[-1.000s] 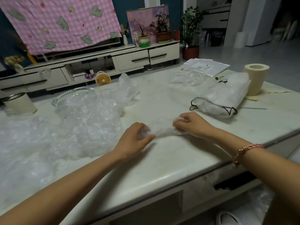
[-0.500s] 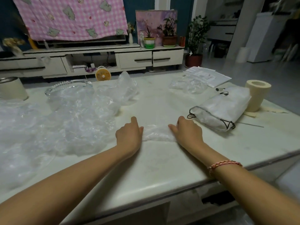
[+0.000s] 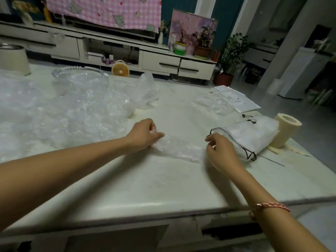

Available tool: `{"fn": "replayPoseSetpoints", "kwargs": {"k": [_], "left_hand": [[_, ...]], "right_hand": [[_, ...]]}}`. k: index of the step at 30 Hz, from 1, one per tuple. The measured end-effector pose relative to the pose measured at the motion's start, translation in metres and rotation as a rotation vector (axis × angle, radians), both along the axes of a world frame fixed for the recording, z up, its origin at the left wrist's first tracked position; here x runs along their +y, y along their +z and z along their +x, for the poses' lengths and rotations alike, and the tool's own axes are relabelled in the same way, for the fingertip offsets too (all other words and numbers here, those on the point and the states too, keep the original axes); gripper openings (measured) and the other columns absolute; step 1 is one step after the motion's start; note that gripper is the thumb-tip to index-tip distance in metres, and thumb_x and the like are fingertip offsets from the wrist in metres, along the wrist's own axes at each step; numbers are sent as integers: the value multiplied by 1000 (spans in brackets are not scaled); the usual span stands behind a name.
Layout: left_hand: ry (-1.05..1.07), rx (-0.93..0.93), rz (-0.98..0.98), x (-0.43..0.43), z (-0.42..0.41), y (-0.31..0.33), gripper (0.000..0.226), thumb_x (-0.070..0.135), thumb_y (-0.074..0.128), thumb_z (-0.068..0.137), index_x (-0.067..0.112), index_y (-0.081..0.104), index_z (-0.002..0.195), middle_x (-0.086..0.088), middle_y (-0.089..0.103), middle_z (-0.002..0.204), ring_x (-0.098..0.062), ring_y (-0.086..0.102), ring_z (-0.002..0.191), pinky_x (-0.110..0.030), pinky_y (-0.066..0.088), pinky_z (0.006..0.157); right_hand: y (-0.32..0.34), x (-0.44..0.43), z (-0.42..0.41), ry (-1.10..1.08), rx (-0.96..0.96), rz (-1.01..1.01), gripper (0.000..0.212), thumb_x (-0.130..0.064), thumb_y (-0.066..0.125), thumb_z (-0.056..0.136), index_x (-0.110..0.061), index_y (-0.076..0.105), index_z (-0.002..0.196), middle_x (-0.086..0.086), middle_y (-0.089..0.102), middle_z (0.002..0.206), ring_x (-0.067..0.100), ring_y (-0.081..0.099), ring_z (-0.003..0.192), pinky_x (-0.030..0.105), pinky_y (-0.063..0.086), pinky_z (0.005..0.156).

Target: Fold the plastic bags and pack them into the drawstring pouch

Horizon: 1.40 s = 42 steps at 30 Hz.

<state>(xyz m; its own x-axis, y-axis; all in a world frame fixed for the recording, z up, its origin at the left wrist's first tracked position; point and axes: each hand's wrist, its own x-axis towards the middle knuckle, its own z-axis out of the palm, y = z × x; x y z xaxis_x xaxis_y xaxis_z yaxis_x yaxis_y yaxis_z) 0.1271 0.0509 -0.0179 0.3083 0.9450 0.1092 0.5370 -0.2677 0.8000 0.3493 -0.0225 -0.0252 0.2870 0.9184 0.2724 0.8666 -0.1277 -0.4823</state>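
Note:
A clear plastic bag (image 3: 179,149), folded into a long narrow strip, lies stretched on the white table (image 3: 163,184). My left hand (image 3: 143,135) pinches its left end with curled fingers. My right hand (image 3: 221,151) pinches its right end. Just right of my right hand lies the white drawstring pouch (image 3: 251,135) with black cord, stuffed full, its mouth toward me. A heap of loose clear bags (image 3: 60,113) covers the table's left half.
A cream tape roll (image 3: 285,130) stands right of the pouch. Papers (image 3: 234,97) and another crumpled bag (image 3: 216,104) lie at the far right. A glass dish (image 3: 80,74) and a cream tin (image 3: 12,59) sit at the back left.
My hands have moved apart and pulled the bag out into a longer strip. Both went from pressing flat on it to pinching its ends. The camera swung to the left.

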Motion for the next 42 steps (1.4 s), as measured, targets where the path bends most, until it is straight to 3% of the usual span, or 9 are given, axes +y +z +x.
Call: {"fn": "replayPoseSetpoints", "kwargs": {"k": [4, 8, 12, 15, 19, 24, 30, 36, 42], "left_hand": [[-266, -131, -179, -10, 1, 25, 24, 21, 74, 79, 13, 51, 77, -1, 55, 61, -12, 47, 50, -19, 39, 44], [-446, -63, -151, -24, 5, 53, 23, 25, 76, 76, 17, 58, 86, 2, 59, 64, -10, 49, 53, -19, 39, 48], [-515, 23, -149, -31, 4, 63, 21, 27, 76, 76, 18, 62, 88, -1, 62, 72, -13, 50, 62, -22, 39, 52], [-385, 33, -71, -25, -2, 56, 19, 25, 77, 76, 15, 62, 82, 4, 58, 60, -7, 49, 50, -16, 39, 46], [32, -147, 73, -12, -11, 47, 28, 36, 70, 81, 13, 58, 90, 1, 56, 70, -8, 53, 60, -17, 40, 51], [-185, -330, -465, -31, 3, 36, 81, 66, 67, 68, 6, 55, 122, -8, 63, 118, -22, 62, 104, -32, 54, 81], [-160, -435, -439, -46, 19, 25, 14, 17, 59, 92, 12, 63, 105, 1, 68, 87, -5, 65, 67, -16, 52, 52], [-197, -363, -472, -45, 16, 33, 10, 6, 56, 91, 10, 65, 95, -2, 66, 84, -12, 63, 67, -19, 52, 51], [-145, -705, -905, -39, 10, 37, 30, 18, 37, 89, 0, 58, 102, -17, 65, 92, -29, 66, 72, -36, 55, 69]], "right_hand": [[30, -16, -14, 248, 579, -23, 37, -4, 68, 82, -16, 56, 115, -1, 62, 107, 13, 57, 102, 21, 47, 88], [42, -21, -26, 485, 763, -351, 77, -17, 77, 66, -21, 43, 136, -1, 56, 131, 9, 49, 124, 29, 39, 105], [46, -23, -39, 645, 914, -493, 53, -6, 70, 74, -2, 53, 124, 5, 65, 111, 11, 62, 101, 18, 49, 81], [43, -24, -47, 586, 908, -485, 15, -7, 67, 80, -3, 63, 93, 1, 65, 77, 10, 60, 68, 17, 49, 61], [37, -17, -50, 441, 943, -374, 3, -8, 65, 84, -5, 63, 83, 3, 60, 69, 9, 56, 59, 16, 46, 56], [33, -14, -52, 408, 1047, -269, 8, -6, 60, 88, 1, 65, 91, 13, 67, 81, 22, 64, 73, 24, 54, 66], [36, -11, -54, 389, 1116, -232, 30, -1, 60, 81, 6, 60, 111, 21, 67, 102, 30, 66, 93, 34, 54, 85], [40, -11, -51, 355, 1176, -221, 23, 8, 51, 86, -7, 67, 93, 9, 69, 82, 21, 67, 74, 29, 56, 73], [43, -14, -54, 362, 1064, -152, 42, 17, 48, 80, -13, 69, 58, 17, 64, 79, 28, 60, 76, 34, 50, 79]]}}
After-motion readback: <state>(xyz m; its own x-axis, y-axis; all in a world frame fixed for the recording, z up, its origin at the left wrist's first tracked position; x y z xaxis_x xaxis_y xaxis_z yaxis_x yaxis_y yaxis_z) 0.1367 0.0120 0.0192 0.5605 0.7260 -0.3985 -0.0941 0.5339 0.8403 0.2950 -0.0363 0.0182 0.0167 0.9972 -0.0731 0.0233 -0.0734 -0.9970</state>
